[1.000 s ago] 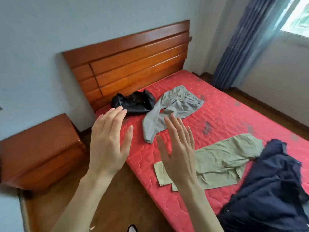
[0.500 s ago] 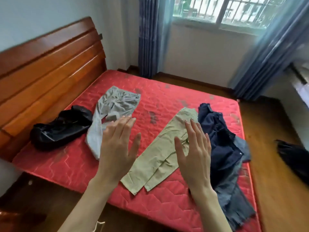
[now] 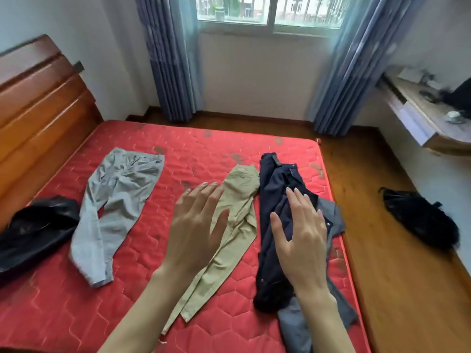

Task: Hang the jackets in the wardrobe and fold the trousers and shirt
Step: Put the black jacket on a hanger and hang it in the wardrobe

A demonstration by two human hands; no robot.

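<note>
Several garments lie on the red mattress (image 3: 204, 149). A black jacket (image 3: 33, 233) is bunched at the far left by the headboard. Grey trousers (image 3: 114, 207) lie beside it, and khaki trousers (image 3: 234, 225) stretch down the middle. A crumpled dark navy jacket (image 3: 277, 225) lies on the right, on top of a grey-blue garment (image 3: 331, 220). My left hand (image 3: 196, 225) hovers above the khaki trousers with straight fingers, holding nothing. My right hand (image 3: 303, 233) is raised above the navy jacket, fingers straight, also empty.
A wooden headboard (image 3: 43, 105) runs along the left. Wooden floor (image 3: 397, 289) lies to the right of the bed, with a black bundle (image 3: 420, 220) on it. A window with blue curtains (image 3: 170, 59) is ahead, and a shelf-like desk (image 3: 423, 110) stands at the right wall.
The view has swung right, from the headboard and nightstand to the whole bed and window. Both hands stay raised with straight fingers and hold nothing.
</note>
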